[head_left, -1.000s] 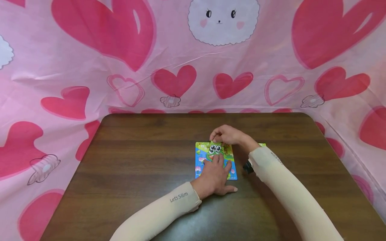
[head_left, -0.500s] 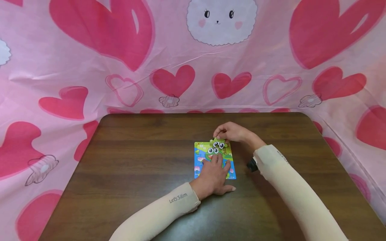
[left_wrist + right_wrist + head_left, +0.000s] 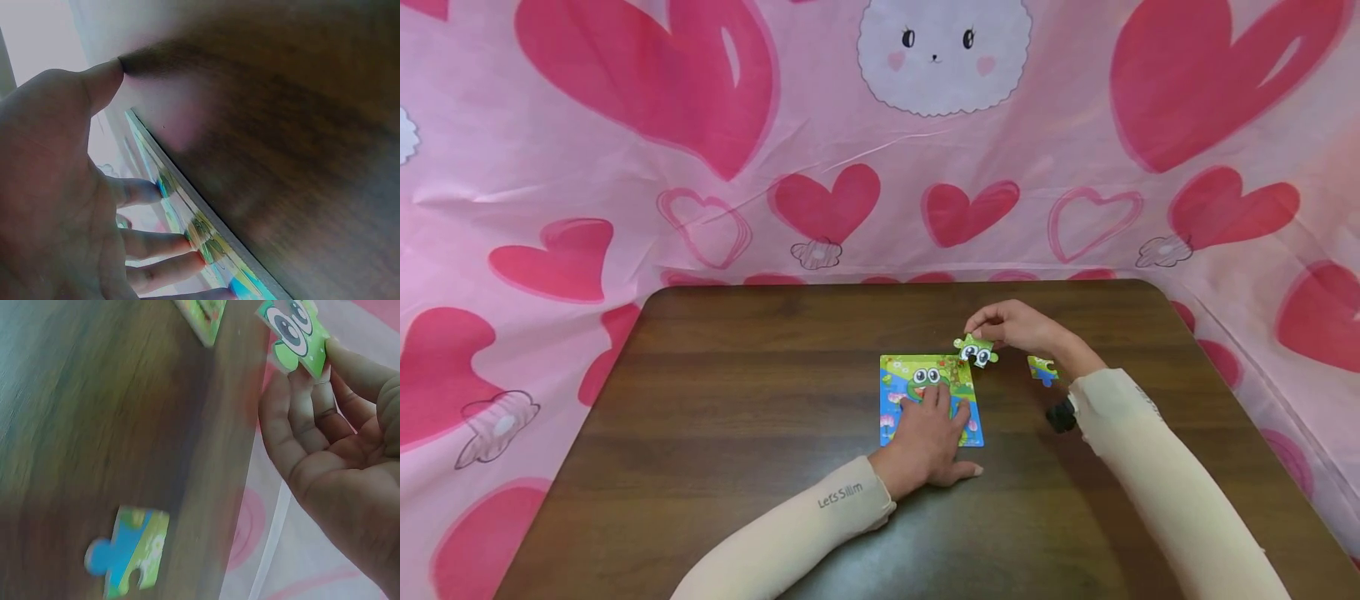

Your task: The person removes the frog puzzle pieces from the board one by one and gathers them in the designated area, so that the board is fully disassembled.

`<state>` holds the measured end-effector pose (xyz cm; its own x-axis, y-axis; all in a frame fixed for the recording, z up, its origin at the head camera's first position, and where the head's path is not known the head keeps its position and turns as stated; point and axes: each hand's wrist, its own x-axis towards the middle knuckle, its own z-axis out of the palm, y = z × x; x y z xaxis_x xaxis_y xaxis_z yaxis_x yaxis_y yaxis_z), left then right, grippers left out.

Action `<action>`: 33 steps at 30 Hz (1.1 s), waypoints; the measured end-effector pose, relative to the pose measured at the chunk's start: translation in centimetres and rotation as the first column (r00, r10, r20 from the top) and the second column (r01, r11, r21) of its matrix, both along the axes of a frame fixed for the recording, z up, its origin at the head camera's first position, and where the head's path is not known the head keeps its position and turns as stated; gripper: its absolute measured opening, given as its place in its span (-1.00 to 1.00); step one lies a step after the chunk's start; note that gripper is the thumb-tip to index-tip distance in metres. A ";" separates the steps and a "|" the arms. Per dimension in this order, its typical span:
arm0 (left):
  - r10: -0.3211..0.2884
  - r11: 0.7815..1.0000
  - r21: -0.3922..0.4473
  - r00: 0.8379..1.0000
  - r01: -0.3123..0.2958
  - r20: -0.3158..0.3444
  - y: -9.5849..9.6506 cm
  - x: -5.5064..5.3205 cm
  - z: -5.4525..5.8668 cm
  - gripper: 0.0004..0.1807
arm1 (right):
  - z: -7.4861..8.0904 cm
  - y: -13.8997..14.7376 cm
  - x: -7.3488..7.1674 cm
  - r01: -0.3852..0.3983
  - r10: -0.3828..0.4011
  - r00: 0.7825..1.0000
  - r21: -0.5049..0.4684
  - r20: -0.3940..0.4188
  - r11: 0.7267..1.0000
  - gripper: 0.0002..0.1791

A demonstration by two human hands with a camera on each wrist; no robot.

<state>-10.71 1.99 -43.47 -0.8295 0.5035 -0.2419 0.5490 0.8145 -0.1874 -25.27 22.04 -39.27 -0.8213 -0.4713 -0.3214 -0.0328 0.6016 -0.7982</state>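
Note:
A puzzle board [image 3: 892, 421] with a printed green frog, pink flowers and blue water lies flat on the table. Spread fingers of my left hand [image 3: 927, 442] rest on its lower middle and cover part of the frog; the left wrist view shows the fingertips on the board's face and the thumb out past its edge. To the upper right, my right hand [image 3: 1018, 327] pinches a green puzzle piece [image 3: 976, 351] with two big cartoon eyes between thumb and fingers. That piece [image 3: 290, 328] is held tilted near the board's top right corner.
Another puzzle piece [image 3: 1042, 369], green and blue, lies on the brown wooden table [image 3: 737, 400] below my right wrist. A pink cloth [image 3: 820, 100] with hearts hangs behind the table and along its sides.
My right hand has moved right with the eyed piece, from the board's top edge to beyond its top right corner. The other piece has come into fuller view. The left hand stays put.

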 end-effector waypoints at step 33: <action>-0.004 1.000 0.006 1.000 0.004 -0.031 -0.2 0.5 0.1 0.03 | 0.5 14.1 0.7 0.019 -0.038 0.995 0.203 0.089 0.979 -0.66</action>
